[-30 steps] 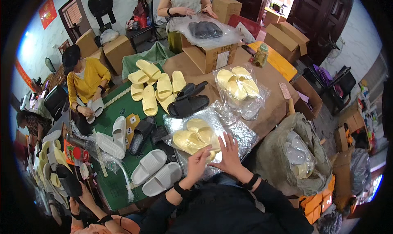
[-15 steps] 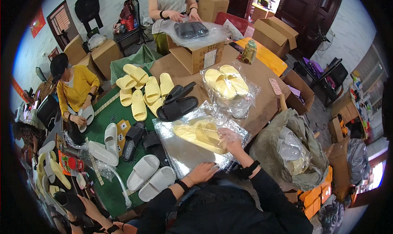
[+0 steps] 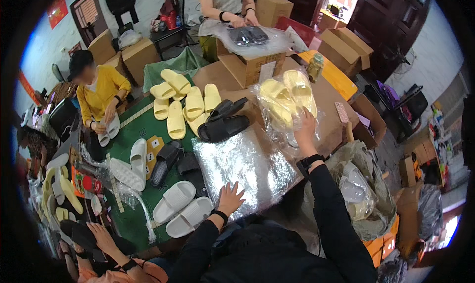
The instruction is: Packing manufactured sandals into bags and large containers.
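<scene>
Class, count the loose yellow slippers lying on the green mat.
6 yellow slippers: two at the mat's far edge, four just nearer, beside the black slippers. Others may be hidden; bagged ones are excluded.

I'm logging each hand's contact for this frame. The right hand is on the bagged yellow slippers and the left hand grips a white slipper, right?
Not quite. The head view shows the left hand resting flat on the stack of clear plastic bags, not gripping a white slipper. The right hand is on the bagged yellow slippers, as you said.
</scene>
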`<action>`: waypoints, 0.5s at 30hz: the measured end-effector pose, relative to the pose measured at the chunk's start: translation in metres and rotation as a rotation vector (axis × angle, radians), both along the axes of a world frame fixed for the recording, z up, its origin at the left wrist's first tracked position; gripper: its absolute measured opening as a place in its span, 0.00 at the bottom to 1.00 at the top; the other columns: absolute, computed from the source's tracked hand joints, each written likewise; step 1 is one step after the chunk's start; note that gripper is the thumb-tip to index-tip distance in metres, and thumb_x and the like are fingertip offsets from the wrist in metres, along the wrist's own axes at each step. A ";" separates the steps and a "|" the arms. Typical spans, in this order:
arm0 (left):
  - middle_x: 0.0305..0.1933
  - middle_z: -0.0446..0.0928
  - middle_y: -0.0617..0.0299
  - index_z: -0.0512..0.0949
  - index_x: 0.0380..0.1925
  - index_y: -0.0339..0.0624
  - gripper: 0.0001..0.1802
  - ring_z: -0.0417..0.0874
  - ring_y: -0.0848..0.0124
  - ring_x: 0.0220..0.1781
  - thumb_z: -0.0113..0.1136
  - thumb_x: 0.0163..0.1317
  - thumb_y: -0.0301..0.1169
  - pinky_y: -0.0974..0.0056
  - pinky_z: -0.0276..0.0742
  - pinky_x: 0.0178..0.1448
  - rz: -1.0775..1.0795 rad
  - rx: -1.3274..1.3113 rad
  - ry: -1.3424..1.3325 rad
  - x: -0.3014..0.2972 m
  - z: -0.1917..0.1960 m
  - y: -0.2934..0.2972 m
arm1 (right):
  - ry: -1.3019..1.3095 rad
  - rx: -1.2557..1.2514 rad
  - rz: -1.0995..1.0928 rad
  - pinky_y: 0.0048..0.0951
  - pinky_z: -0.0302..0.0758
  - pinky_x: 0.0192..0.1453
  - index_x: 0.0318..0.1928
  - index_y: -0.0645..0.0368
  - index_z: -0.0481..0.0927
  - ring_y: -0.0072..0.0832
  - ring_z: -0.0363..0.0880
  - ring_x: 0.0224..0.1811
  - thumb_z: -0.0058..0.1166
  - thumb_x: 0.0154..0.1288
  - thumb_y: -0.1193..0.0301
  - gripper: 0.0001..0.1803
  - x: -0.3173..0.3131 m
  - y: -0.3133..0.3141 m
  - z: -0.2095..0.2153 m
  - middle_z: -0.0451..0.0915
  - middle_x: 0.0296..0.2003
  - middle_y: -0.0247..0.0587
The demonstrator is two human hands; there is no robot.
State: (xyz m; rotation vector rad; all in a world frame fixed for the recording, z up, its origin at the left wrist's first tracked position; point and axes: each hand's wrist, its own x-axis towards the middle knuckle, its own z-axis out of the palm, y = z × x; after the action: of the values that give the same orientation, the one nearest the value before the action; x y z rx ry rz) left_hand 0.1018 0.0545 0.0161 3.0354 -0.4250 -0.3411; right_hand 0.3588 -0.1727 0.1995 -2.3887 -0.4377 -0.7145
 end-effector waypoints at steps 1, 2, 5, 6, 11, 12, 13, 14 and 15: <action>0.68 0.51 0.54 0.65 0.58 0.59 0.25 0.52 0.45 0.66 0.41 0.62 0.51 0.41 0.49 0.63 0.045 -0.002 0.018 -0.003 0.000 0.005 | 0.212 -0.136 -0.201 0.38 0.65 0.58 0.59 0.53 0.65 0.47 0.66 0.57 0.52 0.56 0.63 0.29 0.000 0.006 -0.017 0.66 0.55 0.55; 0.67 0.53 0.54 0.67 0.56 0.54 0.25 0.54 0.45 0.65 0.42 0.61 0.50 0.43 0.51 0.63 0.091 -0.004 0.036 -0.008 0.001 0.011 | 0.421 -0.277 -0.401 0.40 0.62 0.61 0.62 0.53 0.60 0.50 0.62 0.60 0.52 0.57 0.60 0.33 0.001 0.013 -0.034 0.60 0.59 0.58; 0.66 0.54 0.51 0.71 0.50 0.45 0.23 0.57 0.45 0.63 0.47 0.59 0.46 0.45 0.53 0.62 0.124 -0.069 -0.046 -0.005 -0.003 0.010 | 0.764 0.083 -0.482 0.42 0.58 0.63 0.66 0.58 0.48 0.56 0.56 0.61 0.52 0.57 0.57 0.42 0.036 -0.031 -0.110 0.52 0.62 0.64; 0.65 0.55 0.50 0.73 0.47 0.41 0.23 0.59 0.45 0.61 0.50 0.57 0.44 0.46 0.54 0.62 0.133 -0.102 -0.082 -0.005 -0.004 0.008 | 0.676 0.279 -0.413 0.42 0.58 0.64 0.66 0.59 0.45 0.55 0.57 0.61 0.51 0.58 0.56 0.43 0.042 -0.046 -0.130 0.53 0.61 0.64; 0.65 0.54 0.44 0.75 0.45 0.42 0.22 0.46 0.43 0.67 0.54 0.52 0.42 0.43 0.39 0.68 0.441 -0.137 -0.194 -0.019 -0.008 0.020 | 0.651 0.491 -0.489 0.41 0.57 0.64 0.66 0.61 0.42 0.51 0.57 0.62 0.48 0.60 0.54 0.44 0.027 -0.010 -0.142 0.57 0.59 0.64; 0.65 0.54 0.44 0.75 0.45 0.42 0.22 0.46 0.43 0.67 0.54 0.52 0.42 0.43 0.39 0.68 0.403 -0.161 -0.202 -0.009 -0.005 0.010 | 0.691 0.725 -0.601 0.40 0.59 0.63 0.66 0.62 0.44 0.48 0.58 0.62 0.47 0.60 0.54 0.42 0.030 -0.031 -0.152 0.58 0.59 0.61; 0.65 0.52 0.41 0.74 0.46 0.42 0.23 0.45 0.42 0.67 0.55 0.51 0.42 0.42 0.37 0.68 0.489 -0.147 -0.198 -0.010 -0.002 0.012 | 0.759 0.960 -0.667 0.40 0.60 0.61 0.65 0.62 0.47 0.46 0.60 0.62 0.47 0.59 0.54 0.41 0.025 -0.022 -0.151 0.59 0.59 0.59; 0.65 0.50 0.38 0.73 0.47 0.43 0.25 0.45 0.41 0.67 0.56 0.50 0.43 0.42 0.36 0.68 0.576 -0.133 -0.193 -0.010 0.001 0.013 | 0.906 1.057 -0.492 0.41 0.63 0.58 0.64 0.59 0.51 0.42 0.60 0.61 0.47 0.59 0.50 0.40 0.013 -0.023 -0.148 0.58 0.60 0.51; 0.66 0.44 0.34 0.69 0.52 0.42 0.30 0.44 0.39 0.67 0.59 0.49 0.43 0.42 0.38 0.67 0.693 -0.134 -0.138 -0.024 0.002 0.028 | 1.099 1.131 -0.264 0.41 0.66 0.55 0.64 0.56 0.56 0.38 0.59 0.60 0.48 0.58 0.47 0.39 -0.016 0.014 -0.126 0.56 0.62 0.43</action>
State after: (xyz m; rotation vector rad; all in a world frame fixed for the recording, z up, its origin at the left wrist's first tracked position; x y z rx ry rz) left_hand 0.0777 0.0821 0.0179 2.8451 0.5707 -0.0528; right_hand 0.3426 -0.1588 0.0738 -1.3892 0.6118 0.3024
